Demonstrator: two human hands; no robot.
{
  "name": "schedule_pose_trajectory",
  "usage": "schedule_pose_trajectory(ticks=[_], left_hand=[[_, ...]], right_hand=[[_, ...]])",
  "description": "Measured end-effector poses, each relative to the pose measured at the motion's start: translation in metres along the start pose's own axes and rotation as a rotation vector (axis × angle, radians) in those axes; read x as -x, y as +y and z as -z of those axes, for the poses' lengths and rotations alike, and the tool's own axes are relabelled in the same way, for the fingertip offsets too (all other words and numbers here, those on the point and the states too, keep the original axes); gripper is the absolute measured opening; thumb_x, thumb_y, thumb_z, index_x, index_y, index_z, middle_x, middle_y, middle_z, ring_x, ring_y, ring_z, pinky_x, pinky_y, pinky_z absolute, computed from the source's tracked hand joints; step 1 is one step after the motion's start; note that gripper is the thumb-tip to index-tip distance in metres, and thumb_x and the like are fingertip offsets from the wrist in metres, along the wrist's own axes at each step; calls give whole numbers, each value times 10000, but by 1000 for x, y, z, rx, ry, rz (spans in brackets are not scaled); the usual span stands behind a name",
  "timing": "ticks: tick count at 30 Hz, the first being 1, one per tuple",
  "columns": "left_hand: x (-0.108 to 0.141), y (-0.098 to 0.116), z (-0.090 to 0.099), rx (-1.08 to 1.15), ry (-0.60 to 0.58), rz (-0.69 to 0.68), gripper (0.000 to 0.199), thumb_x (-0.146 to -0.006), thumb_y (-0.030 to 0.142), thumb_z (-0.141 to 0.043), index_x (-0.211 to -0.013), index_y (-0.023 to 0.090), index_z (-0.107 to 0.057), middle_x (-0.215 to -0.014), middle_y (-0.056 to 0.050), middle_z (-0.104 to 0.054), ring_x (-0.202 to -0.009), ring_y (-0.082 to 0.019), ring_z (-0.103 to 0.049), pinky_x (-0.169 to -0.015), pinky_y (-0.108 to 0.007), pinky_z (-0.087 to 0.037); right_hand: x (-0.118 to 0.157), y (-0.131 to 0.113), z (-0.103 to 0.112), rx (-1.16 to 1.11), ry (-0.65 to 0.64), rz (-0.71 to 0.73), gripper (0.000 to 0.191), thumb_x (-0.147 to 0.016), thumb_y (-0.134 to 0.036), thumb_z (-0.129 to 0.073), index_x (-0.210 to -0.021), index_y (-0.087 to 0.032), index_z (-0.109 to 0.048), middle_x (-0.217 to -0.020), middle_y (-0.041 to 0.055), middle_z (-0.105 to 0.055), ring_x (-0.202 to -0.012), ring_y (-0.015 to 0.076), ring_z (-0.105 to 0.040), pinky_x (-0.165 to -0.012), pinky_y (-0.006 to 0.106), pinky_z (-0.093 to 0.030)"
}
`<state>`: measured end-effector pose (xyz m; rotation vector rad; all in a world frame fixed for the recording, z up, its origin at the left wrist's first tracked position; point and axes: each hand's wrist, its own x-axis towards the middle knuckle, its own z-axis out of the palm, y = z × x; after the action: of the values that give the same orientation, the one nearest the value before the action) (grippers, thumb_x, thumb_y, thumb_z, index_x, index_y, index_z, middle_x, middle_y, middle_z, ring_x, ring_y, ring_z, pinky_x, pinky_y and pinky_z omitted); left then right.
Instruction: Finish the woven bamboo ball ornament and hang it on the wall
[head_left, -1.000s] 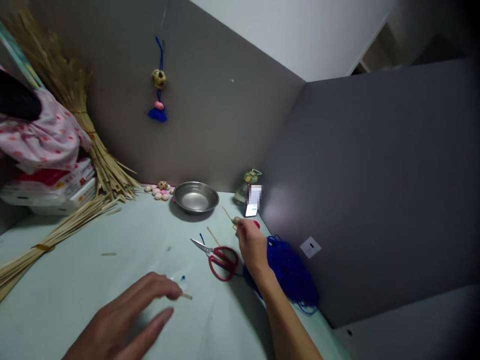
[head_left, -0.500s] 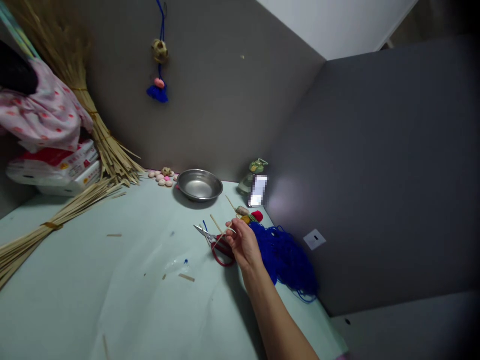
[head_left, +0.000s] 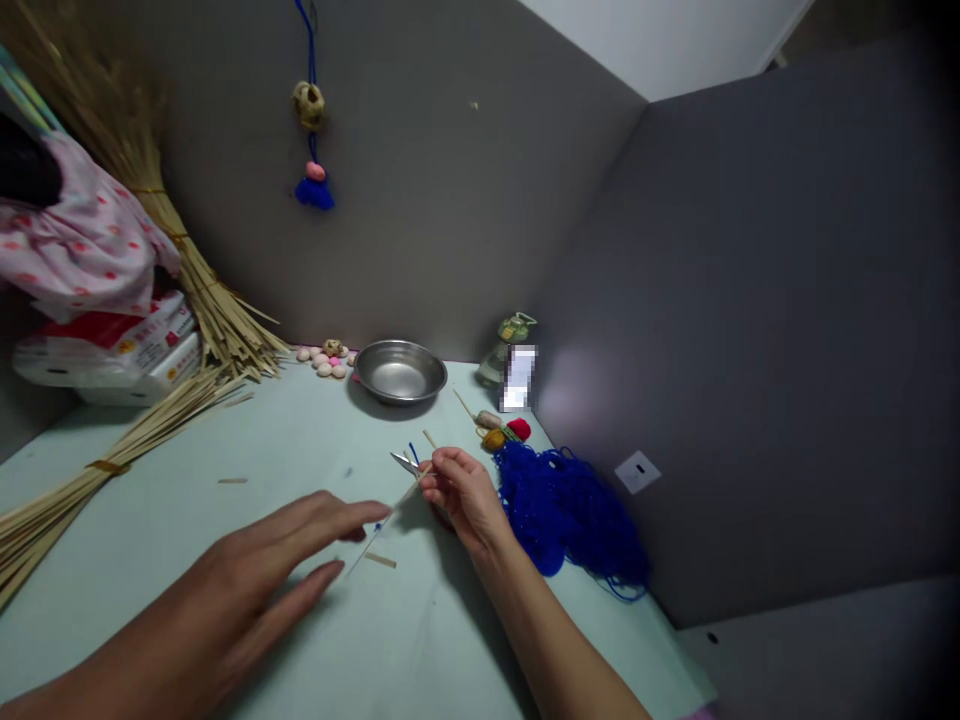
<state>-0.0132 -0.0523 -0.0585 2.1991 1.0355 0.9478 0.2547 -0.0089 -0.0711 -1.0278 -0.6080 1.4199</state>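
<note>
The right hand (head_left: pixel 466 497) pinches a thin pale strip (head_left: pixel 405 496), which slants down toward seven-to-eight o'clock; the left hand (head_left: pixel 289 550), thumb and fingers parted, is nearer its lower end, strip at three o'clock, contact unclear.

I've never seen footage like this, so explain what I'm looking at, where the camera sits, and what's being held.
There's no machine: a person works bare-handed, wearing a head camera that looks forward and down. The right hand pinches a thin pale strip. The left hand is open beside the strip; whether it touches is unclear. On the table lie scissors partly hidden behind the right hand, blue yarn, a metal bowl and a tied straw bundle.
</note>
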Motion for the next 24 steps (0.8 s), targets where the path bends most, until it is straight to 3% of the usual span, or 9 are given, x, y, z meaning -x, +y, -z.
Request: schedule_pose_trajectory(ticks=[2,4,10,15,19,24], left_hand=[[-16,-7,-3,19,-145,-64,403,-991,382,-583,-1374,452,-685,-1221,-14,-794,-1077,-254,-762,-904,-329,-627],[-22,-13,-10,79,-193,-48,358,-1005,360,-571,-1322,417,-726,-1133,-24,-809,-996,-231,-777,-854,-307,-634],[-9,-19,-23,189,-119,21,288,-982,358,-610,-1220,375,-771,-1119,-43,-799,-1002,-238,-764,-865,-319,-634],[-3,-25,-24,254,-135,43,217,-988,344,-593,-972,335,-809,-990,-41,-788,-914,-228,-749,-802,-300,-624],[0,-26,-27,278,-107,56,299,-1005,331,-527,-1087,381,-810,-1064,-49,-777,-951,-228,-737,-827,-328,-618],[3,-24,-29,336,-99,102,203,-963,376,-628,-967,400,-830,-971,-15,-792,-883,-206,-753,-782,-280,-614]], right_hand=[[1,3,-3,6,-14,-6,434,-595,-364,-966,-802,-147,-653,-760,66,-775,-565,113,-701,-503,160,-565],[2,6,-5,15,-19,-7,435,-596,-362,-965,-804,-149,-648,-741,61,-769,-549,117,-701,-488,162,-556],[2,18,-6,57,-21,-44,428,-633,-359,-952,-824,-141,-636,-753,83,-781,-546,136,-715,-485,180,-564],[1,24,-7,43,-15,-76,410,-644,-347,-946,-820,-146,-635,-740,72,-774,-544,137,-715,-484,181,-565],[0,26,-7,-4,31,-83,416,-619,-326,-948,-814,-146,-628,-732,70,-770,-554,138,-717,-489,180,-568],[0,27,-7,-12,26,-109,439,-597,-329,-967,-805,-146,-627,-728,73,-774,-548,133,-711,-489,178,-568]])
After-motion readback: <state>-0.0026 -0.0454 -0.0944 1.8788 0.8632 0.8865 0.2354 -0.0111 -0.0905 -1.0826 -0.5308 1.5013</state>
